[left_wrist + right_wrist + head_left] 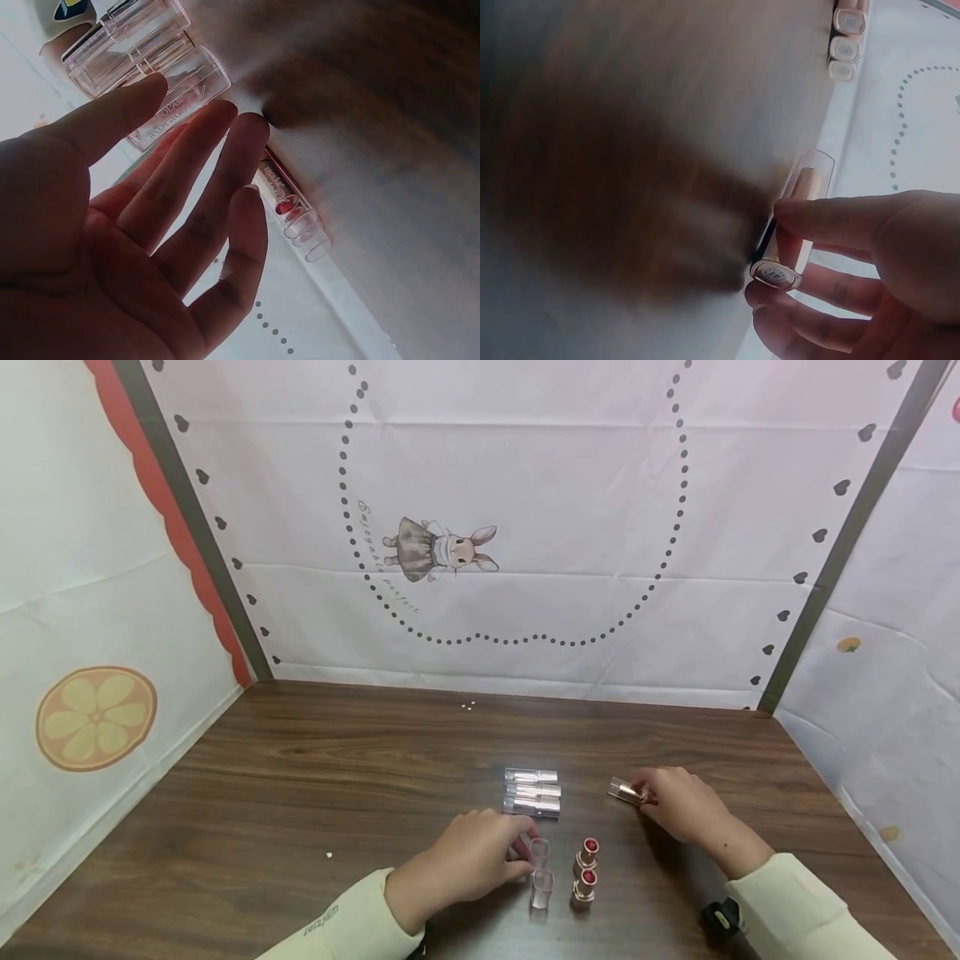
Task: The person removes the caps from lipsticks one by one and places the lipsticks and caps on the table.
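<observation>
My right hand point(686, 806) pinches a capped lipstick point(776, 270) between thumb and fingers, low over the table; its clear cap points left in the head view. My left hand point(476, 856) is beside two clear lipstick caps point(542, 889) standing upright, its thumb and index finger around the farther one. In the left wrist view its fingers point(199, 202) are fairly straight, and whether they touch the cap is hard to tell. To the right of the caps stand two uncapped lipsticks point(582, 891) with red tips and gold-toned bases.
Three capped lipsticks point(532, 792) lie side by side beyond my left hand. The brown wooden table point(247, 827) meets a white printed cloth point(525, 527) at the back and cloth walls at both sides. Small white bits point(468, 705) lie near the back edge.
</observation>
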Available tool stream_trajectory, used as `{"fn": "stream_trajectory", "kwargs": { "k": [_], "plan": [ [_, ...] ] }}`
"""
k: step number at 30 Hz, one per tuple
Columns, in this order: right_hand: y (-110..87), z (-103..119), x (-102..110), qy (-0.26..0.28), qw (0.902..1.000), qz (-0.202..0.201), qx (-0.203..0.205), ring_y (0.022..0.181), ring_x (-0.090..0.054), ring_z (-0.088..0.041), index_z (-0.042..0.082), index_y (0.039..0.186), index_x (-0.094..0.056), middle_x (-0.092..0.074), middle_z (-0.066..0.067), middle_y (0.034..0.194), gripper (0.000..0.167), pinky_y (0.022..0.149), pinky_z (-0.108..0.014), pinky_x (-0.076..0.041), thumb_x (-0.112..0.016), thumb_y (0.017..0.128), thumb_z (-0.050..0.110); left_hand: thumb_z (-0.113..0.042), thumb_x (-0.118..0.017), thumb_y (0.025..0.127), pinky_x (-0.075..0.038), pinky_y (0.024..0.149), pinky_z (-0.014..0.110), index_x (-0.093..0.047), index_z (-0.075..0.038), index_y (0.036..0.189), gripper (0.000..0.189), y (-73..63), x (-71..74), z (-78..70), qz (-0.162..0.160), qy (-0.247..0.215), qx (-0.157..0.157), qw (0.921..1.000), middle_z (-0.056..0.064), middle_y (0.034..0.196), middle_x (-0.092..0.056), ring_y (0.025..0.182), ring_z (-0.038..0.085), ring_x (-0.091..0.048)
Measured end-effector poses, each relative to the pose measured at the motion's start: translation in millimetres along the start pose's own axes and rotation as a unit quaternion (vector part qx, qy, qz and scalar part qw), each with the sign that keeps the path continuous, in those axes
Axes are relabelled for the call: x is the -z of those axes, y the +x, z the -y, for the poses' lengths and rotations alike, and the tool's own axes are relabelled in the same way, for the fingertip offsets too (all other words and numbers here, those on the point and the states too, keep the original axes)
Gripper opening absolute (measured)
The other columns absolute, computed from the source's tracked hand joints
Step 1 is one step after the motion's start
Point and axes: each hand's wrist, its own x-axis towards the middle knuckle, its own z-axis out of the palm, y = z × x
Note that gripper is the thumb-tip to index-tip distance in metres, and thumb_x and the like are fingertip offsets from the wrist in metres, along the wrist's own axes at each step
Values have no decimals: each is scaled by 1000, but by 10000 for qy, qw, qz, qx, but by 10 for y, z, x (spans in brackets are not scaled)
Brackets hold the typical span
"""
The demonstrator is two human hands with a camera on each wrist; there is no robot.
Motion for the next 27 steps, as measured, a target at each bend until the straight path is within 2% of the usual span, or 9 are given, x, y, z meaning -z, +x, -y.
{"fn": "stream_trajectory", "kwargs": {
  "k": [7,10,12,14,17,21,24,27],
  "plan": [
    [-57,164,26,169,9981,-508,302,73,-63,-12,12,100,-72,-69,2,84,20,63,-36,-50,-79,82,8,-22,-79,84,-54,81,36,-70,-24,112,30,-3,21,4,-23,-69,-43,10000,-17,93,-76,90,6,-71],
    [-79,264,51,356,9953,-773,470,75,-64,-11,12,101,-73,-70,2,86,21,64,-34,-51,-79,81,8,-17,-75,86,-55,79,35,-70,-23,115,31,-7,44,14,-105,72,-72,9999,-13,95,-76,89,7,-71],
    [-99,331,68,462,9927,-950,588,76,-65,-10,12,102,-73,-70,3,86,23,65,-32,-51,-80,81,8,-15,-72,87,-54,72,31,-70,-22,118,31,-3,66,15,-199,121,-51,9997,-10,97,-77,76,5,-68],
    [-126,385,86,554,9895,-1135,704,76,-65,-9,13,101,-73,-69,4,86,24,65,-29,-52,-81,80,7,-15,-68,89,-50,62,27,-70,-21,119,31,12,90,7,-361,113,-39,9993,-8,93,-76,61,2,-60],
    [-181,456,108,721,9833,-1403,909,74,-64,-5,12,101,-73,-68,5,85,26,64,-23,-53,-83,77,5,-16,-64,91,-42,52,21,-70,-18,118,27,26,121,-20,-676,-33,-44,9977,-5,91,-76,48,0,-44],
    [-264,555,149,945,9743,-1668,1180,70,-59,0,11,101,-74,-63,7,82,29,61,-18,-51,-85,75,4,-23,-66,93,-44,54,21,-68,-18,116,24,23,162,-64,-1268,8,-89,9919,-6,90,-74,59,0,-54],
    [-322,638,196,1077,9705,-1739,1275,67,-54,1,11,102,-75,-62,8,82,30,58,-17,-48,-86,74,5,-30,-70,92,-46,58,22,-64,-19,122,33,11,199,-98,-1669,55,-46,9859,-6,92,-72,68,2,-60],
    [-379,730,254,1294,9682,-1650,1364,68,-54,2,9,103,-75,-63,6,84,30,59,-16,-49,-85,75,4,-36,-73,90,-49,61,25,-59,-21,130,45,-1,232,-129,-2002,75,-106,9797,-5,101,-71,69,6,-62]
  ]
}}
